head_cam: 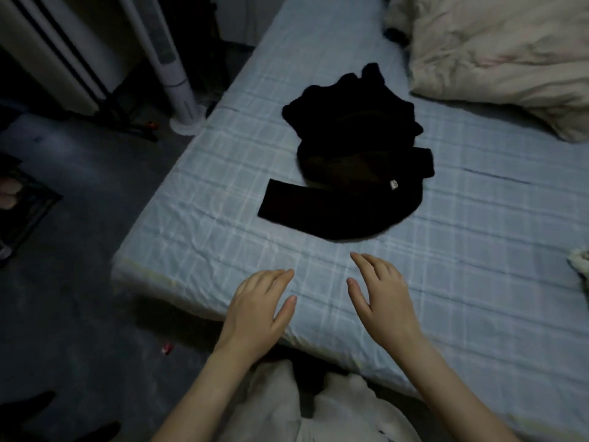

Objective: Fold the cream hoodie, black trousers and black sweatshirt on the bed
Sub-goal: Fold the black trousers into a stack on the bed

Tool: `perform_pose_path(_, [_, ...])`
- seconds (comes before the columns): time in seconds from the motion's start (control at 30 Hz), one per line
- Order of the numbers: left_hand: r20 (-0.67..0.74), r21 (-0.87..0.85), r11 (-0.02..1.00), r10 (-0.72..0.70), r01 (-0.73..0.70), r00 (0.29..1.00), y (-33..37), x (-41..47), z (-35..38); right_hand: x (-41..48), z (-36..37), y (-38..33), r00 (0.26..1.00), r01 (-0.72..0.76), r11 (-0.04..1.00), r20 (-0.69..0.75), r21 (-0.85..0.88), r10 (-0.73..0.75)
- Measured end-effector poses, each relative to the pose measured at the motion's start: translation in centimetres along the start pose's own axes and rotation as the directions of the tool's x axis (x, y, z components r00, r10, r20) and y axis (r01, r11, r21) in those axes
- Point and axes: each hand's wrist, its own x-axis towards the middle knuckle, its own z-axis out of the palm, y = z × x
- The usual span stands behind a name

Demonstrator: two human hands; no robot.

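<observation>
A home bedroom: checked-sheet bed [478,218], rumpled duvet [497,52], tower fan [172,65]

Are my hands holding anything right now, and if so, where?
Nothing is held. The left hand and right hand are open above the bed sheet, short of the black garment.

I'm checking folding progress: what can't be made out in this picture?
All in the head view:
Black clothing pile: too dark to tell one garment from two, or trousers from sweatshirt.
Pale cloth at the right edge: cut off by the frame.
White label on the pile: too small to read.
</observation>
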Motion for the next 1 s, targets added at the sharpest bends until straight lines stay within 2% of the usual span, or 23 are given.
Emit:
perform_pose_path(0.23, [0.055,-0.027,0.979,0.205,-0.203,0.977,-4.4,10.0,-3.2,4.2,0.8,-2.0,0.959,-0.233,0.97,-0.146,0.074,0.242])
perform_pose_path(0.43, [0.088,-0.039,0.962,0.272,-0.27,0.958,-4.3,21.7,0.1,10.8,0.1,3.4,0.922,-0.303,0.95,-0.227,0.079,0.314])
perform_pose_path(0.53, [0.093,-0.019,0.973,0.23,-0.23,0.969,-4.7,28.1,3.7,15.6,0.9,7.8,0.919,-0.319,0.945,-0.223,0.069,0.326])
perform_pose_path(0.7, [0.101,-0.022,0.994,0.108,-0.107,0.989,-6.7,37.9,10.9,25.1,5.2,15.7,0.953,-0.249,0.967,-0.169,0.044,0.253])
perform_pose_path(0.9, [0.145,0.089,0.996,0.017,-0.03,0.989,-11.2,47.9,19.4,36.4,12.3,23.5,0.984,-0.16,0.978,0.057,-0.131,0.169])
perform_pose_path(0.93, [0.124,0.109,0.994,-0.034,0.02,0.992,-11.9,49.2,20.6,37.8,13.4,24.5,0.981,-0.174,0.974,0.063,-0.147,0.185])
perform_pose_path(1.0, [0.073,0.061,0.971,-0.235,0.231,0.969,-13.2,51.3,22.4,40.1,15.2,26.3,0.958,-0.279,0.952,0.03,-0.129,0.285])
